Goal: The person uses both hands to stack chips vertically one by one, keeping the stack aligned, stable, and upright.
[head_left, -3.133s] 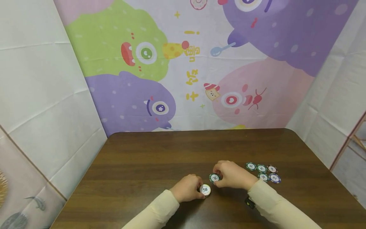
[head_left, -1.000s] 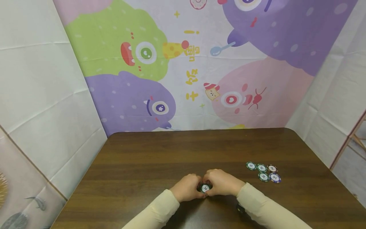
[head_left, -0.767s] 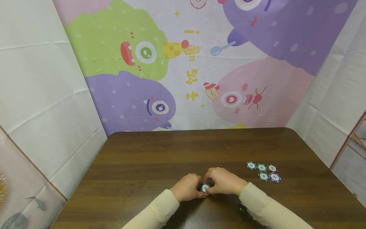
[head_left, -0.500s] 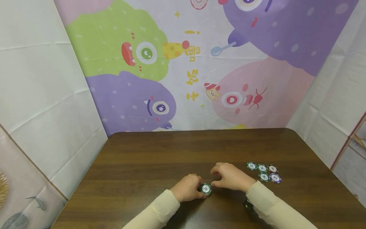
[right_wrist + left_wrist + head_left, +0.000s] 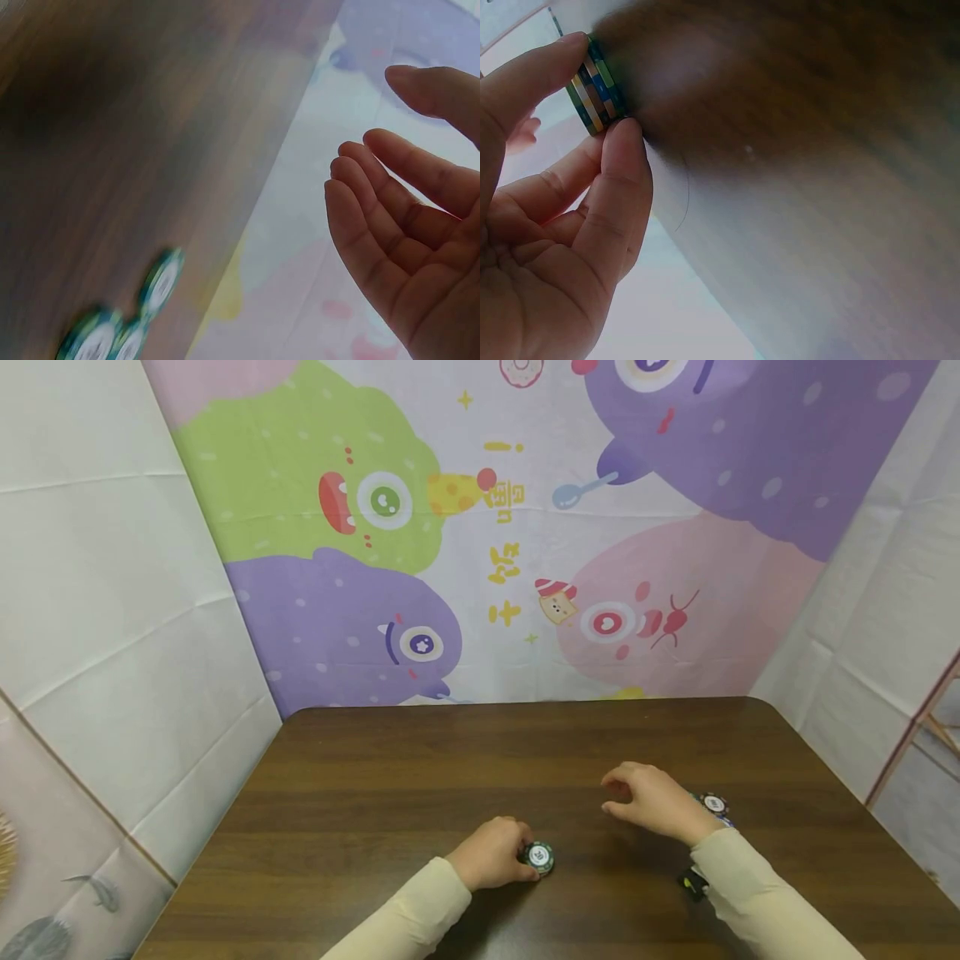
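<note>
A short stack of poker chips (image 5: 539, 857) stands on the table, a green chip on top. My left hand (image 5: 491, 852) pinches the stack's edge between thumb and fingers. The left wrist view shows the stack (image 5: 598, 88) side-on, its layers green, blue, brown and pale. My right hand (image 5: 656, 800) is above the table to the right, fingers loosely bent and holding nothing. Loose chips (image 5: 714, 804) lie under and beyond it, partly hidden by the hand and sleeve. In the right wrist view, green chips (image 5: 160, 283) lie blurred at the lower left.
The brown wooden table (image 5: 375, 785) ends at a cartoon-printed cloth (image 5: 517, 660). White panels stand at both sides. A dark device (image 5: 692, 883) is strapped below the right wrist.
The right hand brought a green chip onto the stack and let go of it. It has since moved right, over the loose chips. The left hand has stayed at the stack.
</note>
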{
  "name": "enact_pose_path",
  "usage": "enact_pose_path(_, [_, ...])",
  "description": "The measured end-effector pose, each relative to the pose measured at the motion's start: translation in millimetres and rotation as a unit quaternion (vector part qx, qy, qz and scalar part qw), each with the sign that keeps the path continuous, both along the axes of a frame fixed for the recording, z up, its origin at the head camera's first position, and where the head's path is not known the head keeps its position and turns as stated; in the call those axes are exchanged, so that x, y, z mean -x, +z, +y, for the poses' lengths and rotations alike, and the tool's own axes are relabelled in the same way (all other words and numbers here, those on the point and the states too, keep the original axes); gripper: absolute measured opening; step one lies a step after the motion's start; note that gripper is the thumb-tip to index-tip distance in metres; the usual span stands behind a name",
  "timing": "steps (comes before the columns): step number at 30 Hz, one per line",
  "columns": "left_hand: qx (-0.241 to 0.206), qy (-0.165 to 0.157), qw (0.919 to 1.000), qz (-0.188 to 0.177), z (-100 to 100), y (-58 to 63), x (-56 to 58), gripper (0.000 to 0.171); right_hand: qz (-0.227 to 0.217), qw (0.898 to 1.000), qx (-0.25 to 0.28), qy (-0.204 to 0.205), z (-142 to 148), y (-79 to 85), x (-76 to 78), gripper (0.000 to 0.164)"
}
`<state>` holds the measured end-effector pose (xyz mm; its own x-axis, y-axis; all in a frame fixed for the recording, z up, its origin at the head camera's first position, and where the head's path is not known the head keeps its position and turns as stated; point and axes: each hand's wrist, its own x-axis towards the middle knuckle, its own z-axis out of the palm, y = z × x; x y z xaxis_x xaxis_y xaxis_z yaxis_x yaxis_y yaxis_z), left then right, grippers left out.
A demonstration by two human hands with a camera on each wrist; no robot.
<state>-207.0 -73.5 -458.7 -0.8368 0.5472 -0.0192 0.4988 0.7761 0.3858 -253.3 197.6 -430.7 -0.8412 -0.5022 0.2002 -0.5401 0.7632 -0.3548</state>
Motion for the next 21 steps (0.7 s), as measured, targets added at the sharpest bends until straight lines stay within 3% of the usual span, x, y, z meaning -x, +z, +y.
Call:
enact_pose_path(10, [0.005,0.003,1.0,-0.004,0,-1.9,0.4,0.034,-0.032,0.997,0.003,-0.065,39,-2.3,9.2,0.033])
enact_pose_path(21, [0.002,0.004,0.9999,-0.01,1,-2.6,1.7,0.034,-0.087,0.989,-0.033,-0.113,61,-11.9,19.1,0.045])
